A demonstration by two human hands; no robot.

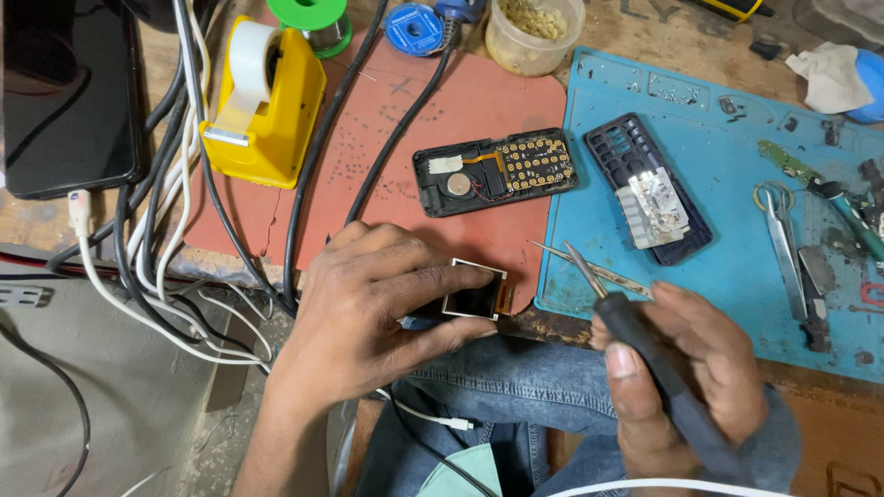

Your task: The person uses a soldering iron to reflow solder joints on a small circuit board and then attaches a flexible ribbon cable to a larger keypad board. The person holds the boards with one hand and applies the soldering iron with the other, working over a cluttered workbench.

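Over cluttered bench: small display (475, 299) pinched in left hand (368, 313), soldering iron (645, 354) gripped in right hand (686, 373)

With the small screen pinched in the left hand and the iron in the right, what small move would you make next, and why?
Probably bring the iron's tip left toward the screen's orange flex edge. The left hand holds the screen by its frame, flex side facing the right hand, and the tip points up, away from it, well apart, beside the tweezers.
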